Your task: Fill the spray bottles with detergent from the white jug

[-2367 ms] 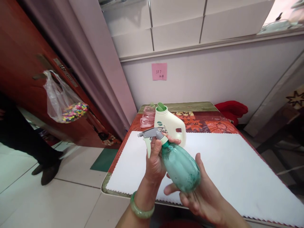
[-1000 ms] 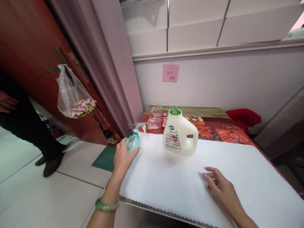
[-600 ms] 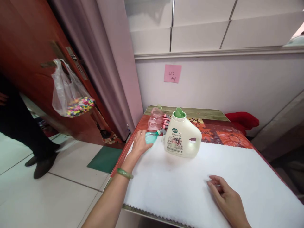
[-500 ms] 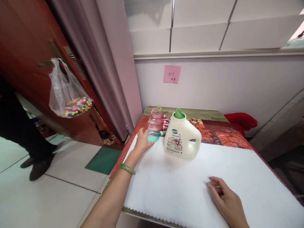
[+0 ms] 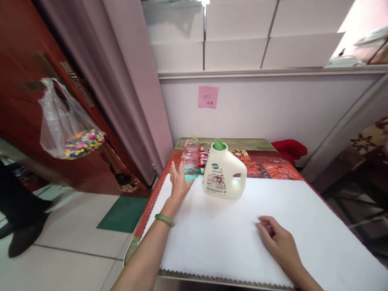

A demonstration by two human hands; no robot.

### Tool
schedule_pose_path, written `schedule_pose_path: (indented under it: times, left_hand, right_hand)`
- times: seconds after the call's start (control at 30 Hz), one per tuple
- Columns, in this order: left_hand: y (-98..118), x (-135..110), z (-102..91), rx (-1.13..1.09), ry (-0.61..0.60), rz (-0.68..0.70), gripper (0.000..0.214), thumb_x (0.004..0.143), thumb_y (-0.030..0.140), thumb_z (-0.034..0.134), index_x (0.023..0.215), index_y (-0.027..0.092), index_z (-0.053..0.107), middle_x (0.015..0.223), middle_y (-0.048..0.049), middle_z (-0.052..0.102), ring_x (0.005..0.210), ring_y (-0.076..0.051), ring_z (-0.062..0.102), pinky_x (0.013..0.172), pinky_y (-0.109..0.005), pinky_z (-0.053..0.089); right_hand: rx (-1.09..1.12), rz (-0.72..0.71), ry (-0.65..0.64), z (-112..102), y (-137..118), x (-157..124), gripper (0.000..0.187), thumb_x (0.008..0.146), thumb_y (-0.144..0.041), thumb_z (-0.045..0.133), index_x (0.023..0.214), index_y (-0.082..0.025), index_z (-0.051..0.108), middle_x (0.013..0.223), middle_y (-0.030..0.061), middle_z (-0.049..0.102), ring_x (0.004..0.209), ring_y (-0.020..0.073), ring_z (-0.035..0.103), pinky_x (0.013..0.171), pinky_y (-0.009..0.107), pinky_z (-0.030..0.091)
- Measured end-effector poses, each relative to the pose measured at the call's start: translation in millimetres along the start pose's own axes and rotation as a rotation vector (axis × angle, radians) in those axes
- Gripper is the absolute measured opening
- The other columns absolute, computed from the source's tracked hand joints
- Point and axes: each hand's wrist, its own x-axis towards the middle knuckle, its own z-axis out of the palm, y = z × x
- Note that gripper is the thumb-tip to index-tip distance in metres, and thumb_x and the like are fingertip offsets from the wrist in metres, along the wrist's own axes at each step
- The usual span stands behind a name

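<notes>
My left hand (image 5: 180,182), a green bangle (image 5: 164,220) on its wrist, reaches to the far left of the white cloth. Its fingers are spread beside a small teal clear bottle (image 5: 191,171) that lies on its side, its neck pointing right. Past it, several pink clear bottles (image 5: 190,155) lie in a row, necks also to the right. A cream detergent jug (image 5: 227,178) with a green spout stands upright just right of these bottles. My right hand (image 5: 280,242) rests on the cloth nearer me, fingers loosely bent and holding nothing.
The white cloth (image 5: 212,238) covers most of a patterned table (image 5: 281,170) against the wall. A plastic bag of colourful bits (image 5: 83,143) hangs from the door handle at left. Someone's dark-trousered legs (image 5: 21,206) are beside the door. Red fabric (image 5: 289,150) lies behind the table.
My view has turned slightly to the right. The left hand's fingers have spread at the teal bottle, which lies nearly parallel to the pink ones. My right hand stays on the cloth.
</notes>
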Motion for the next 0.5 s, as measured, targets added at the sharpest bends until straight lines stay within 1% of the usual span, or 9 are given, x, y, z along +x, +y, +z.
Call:
schedule_pose_path:
  times: [0.07, 0.13, 0.2, 0.23, 0.3, 0.37, 0.4, 0.43, 0.5]
  left_hand:
    - [19, -2, -4.6, -0.052, 0.058, 0.040, 0.071, 0.083, 0.035, 0.069, 0.145, 0.016, 0.040, 0.161, -0.0254, 0.016, 0.151, -0.042, 0.015, 0.117, -0.063, 0.018]
    - [40, -6, -9.3, -0.122, 0.101, 0.074, 0.059, 0.088, 0.036, 0.061, 0.141, 0.015, 0.043, 0.159, -0.0248, 0.023, 0.150, -0.039, 0.018, 0.118, -0.062, 0.016]
    - [64, -15, -12.6, -0.209, 0.110, 0.097, 0.052, 0.090, 0.036, 0.058, 0.136, 0.014, 0.047, 0.152, -0.0243, 0.035, 0.147, -0.036, 0.027, 0.118, -0.060, 0.018]
    - [76, -21, -12.9, -0.257, 0.093, 0.107, 0.047, 0.090, 0.036, 0.057, 0.132, 0.015, 0.050, 0.145, -0.0232, 0.043, 0.143, -0.035, 0.034, 0.118, -0.059, 0.022]
    - [101, -37, -9.5, -0.361, 0.009, 0.129, 0.034, 0.091, 0.035, 0.056, 0.119, 0.017, 0.058, 0.126, -0.0181, 0.059, 0.129, -0.031, 0.049, 0.114, -0.053, 0.032]
    - [124, -55, 0.6, -0.462, -0.112, 0.132, 0.020, 0.090, 0.035, 0.058, 0.103, 0.021, 0.064, 0.111, -0.0125, 0.067, 0.116, -0.028, 0.060, 0.108, -0.048, 0.041]
    - [134, -62, 8.2, -0.507, -0.168, 0.116, 0.017, 0.089, 0.034, 0.059, 0.100, 0.022, 0.065, 0.107, -0.0112, 0.069, 0.112, -0.027, 0.062, 0.106, -0.047, 0.044]
    - [144, -68, 17.1, -0.549, -0.219, 0.087, 0.020, 0.087, 0.034, 0.062, 0.103, 0.022, 0.065, 0.108, -0.0111, 0.070, 0.111, -0.027, 0.064, 0.104, -0.047, 0.045]
    - [160, -75, 37.1, -0.628, -0.301, -0.004, 0.038, 0.083, 0.034, 0.068, 0.116, 0.019, 0.063, 0.116, -0.0148, 0.069, 0.112, -0.029, 0.065, 0.100, -0.046, 0.049]
  right_hand:
    - [0.008, -0.013, 0.002, 1, -1, 1, 0.034, 0.089, -0.056, 0.056, 0.101, -0.025, 0.064, 0.079, -0.0004, 0.071, 0.053, 0.0144, 0.059, 0.057, 0.027, 0.050]
    - [0.021, -0.019, 0.002, 1, -1, 1, 0.032, 0.090, -0.055, 0.055, 0.100, -0.025, 0.063, 0.079, -0.0001, 0.071, 0.056, 0.0151, 0.061, 0.059, 0.028, 0.050]
    - [0.030, -0.018, 0.005, 1, -2, 1, 0.031, 0.090, -0.054, 0.056, 0.099, -0.025, 0.063, 0.079, -0.0001, 0.071, 0.057, 0.0154, 0.061, 0.060, 0.028, 0.050]
    - [0.033, -0.018, 0.009, 1, -2, 2, 0.031, 0.090, -0.054, 0.056, 0.099, -0.025, 0.063, 0.078, -0.0002, 0.070, 0.058, 0.0156, 0.061, 0.061, 0.028, 0.050]
    - [0.037, -0.021, 0.015, 1, -1, 2, 0.031, 0.090, -0.053, 0.056, 0.098, -0.025, 0.064, 0.077, -0.0001, 0.070, 0.059, 0.0161, 0.061, 0.062, 0.028, 0.050]
    - [0.043, -0.026, 0.015, 1, 0, 2, 0.031, 0.090, -0.053, 0.056, 0.098, -0.025, 0.064, 0.076, 0.0000, 0.070, 0.060, 0.0167, 0.062, 0.063, 0.029, 0.050]
    - [0.047, -0.026, 0.013, 1, 1, 2, 0.031, 0.090, -0.053, 0.056, 0.098, -0.025, 0.064, 0.077, 0.0001, 0.070, 0.060, 0.0169, 0.062, 0.063, 0.029, 0.050]
    - [0.051, -0.027, 0.010, 1, 2, 2, 0.031, 0.090, -0.054, 0.056, 0.099, -0.025, 0.064, 0.077, 0.0001, 0.070, 0.060, 0.0170, 0.062, 0.063, 0.029, 0.050]
    - [0.055, -0.031, 0.008, 2, 4, 2, 0.032, 0.090, -0.054, 0.056, 0.098, -0.025, 0.064, 0.076, 0.0001, 0.070, 0.060, 0.0174, 0.062, 0.062, 0.030, 0.050]
